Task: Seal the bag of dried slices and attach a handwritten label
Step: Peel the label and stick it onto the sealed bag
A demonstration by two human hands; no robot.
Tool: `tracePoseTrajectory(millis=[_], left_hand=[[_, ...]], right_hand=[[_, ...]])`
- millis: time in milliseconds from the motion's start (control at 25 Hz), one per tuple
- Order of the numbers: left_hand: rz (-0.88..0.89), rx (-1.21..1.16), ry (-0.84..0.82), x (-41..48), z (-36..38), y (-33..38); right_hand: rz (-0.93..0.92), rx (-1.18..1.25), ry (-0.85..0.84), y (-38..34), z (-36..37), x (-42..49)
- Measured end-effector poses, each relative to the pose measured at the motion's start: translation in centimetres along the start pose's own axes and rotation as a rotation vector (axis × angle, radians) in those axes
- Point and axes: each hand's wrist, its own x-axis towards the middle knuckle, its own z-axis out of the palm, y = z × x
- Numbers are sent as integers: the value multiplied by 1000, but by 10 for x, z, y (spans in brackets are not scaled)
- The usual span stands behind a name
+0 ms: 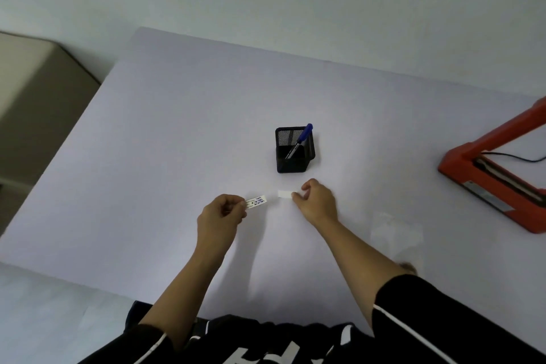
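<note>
My left hand (pixel 220 214) pinches a small white label (pixel 256 201) with blue handwriting, held just above the table. My right hand (pixel 317 201) pinches a blank white strip (pixel 284 194), likely the label's backing, a little to the right of the label. A clear plastic bag (pixel 396 230) lies flat on the table to the right of my right forearm, faint against the surface; dried slices show at its near end (pixel 409 267). A blue pen (pixel 301 140) stands in a black mesh holder (pixel 294 151) beyond my hands.
A red heat sealer (pixel 484 168) with a black cable sits at the table's right edge. The white table (pixel 177 127) stretches left and away. A beige cabinet (pixel 35 91) stands off the left side.
</note>
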Motion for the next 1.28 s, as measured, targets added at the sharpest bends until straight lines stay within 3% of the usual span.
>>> tracePoseTrajectory(millis=[280, 440, 560, 680, 920, 1280], left_hand=[[24, -38, -164, -19, 42, 7], [11, -11, -307, -36, 85, 4], [23, 47, -395, -51, 129, 5], [42, 105, -450, -60, 177, 9], [77, 216, -478, -69, 258, 6], [186, 439, -404, -59, 283, -7]], right_hand=[[-55, 197, 175, 48, -49, -57], [34, 245, 377, 115, -91, -93], [125, 264, 426, 163, -121, -102], [97, 279, 386, 184, -139, -94], [44, 306, 119, 205, -145, -61], [20, 397, 69, 221, -144, -49]])
